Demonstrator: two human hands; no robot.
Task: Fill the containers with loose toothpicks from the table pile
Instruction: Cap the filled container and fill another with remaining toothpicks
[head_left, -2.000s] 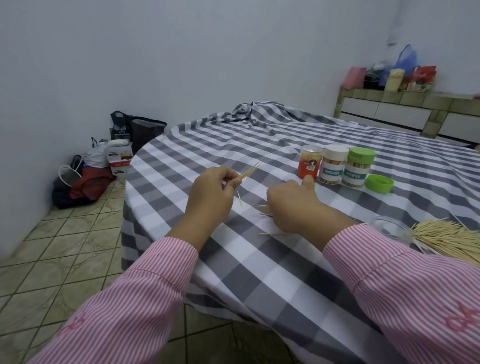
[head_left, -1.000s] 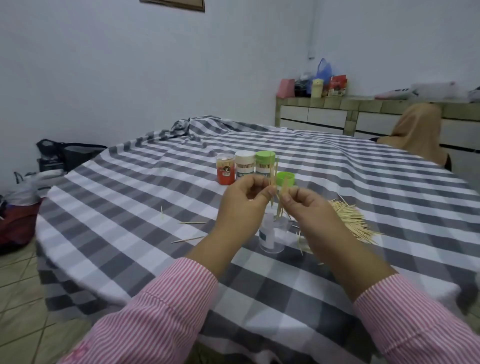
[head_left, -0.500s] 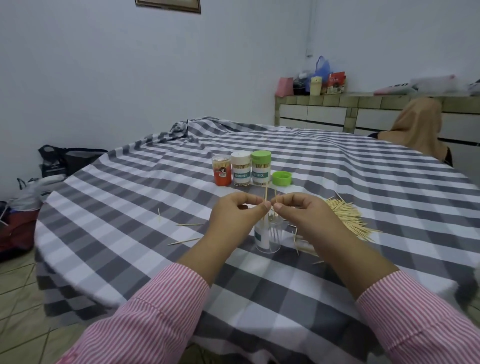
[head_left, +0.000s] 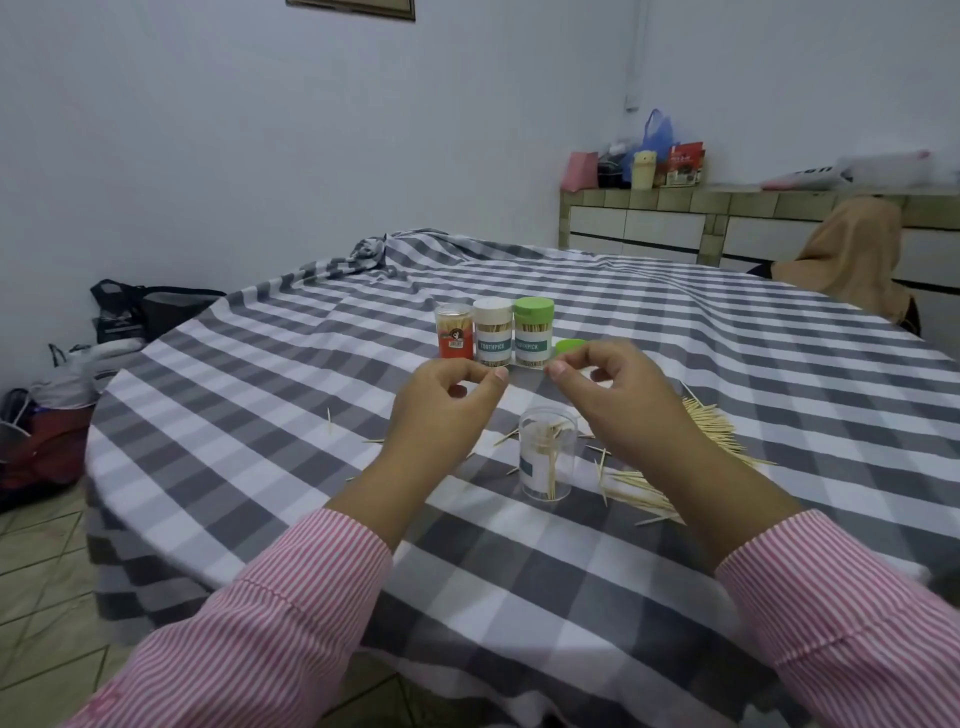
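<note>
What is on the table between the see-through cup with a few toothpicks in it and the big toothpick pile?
In the head view, a few loose toothpicks lie on the checked cloth between the clear plastic container and the toothpick pile.

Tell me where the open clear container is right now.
In the head view, the open clear container stands upright on the checked tablecloth, centre-right, just left of the toothpick pile and below the gap between the left hand and right hand.
</note>
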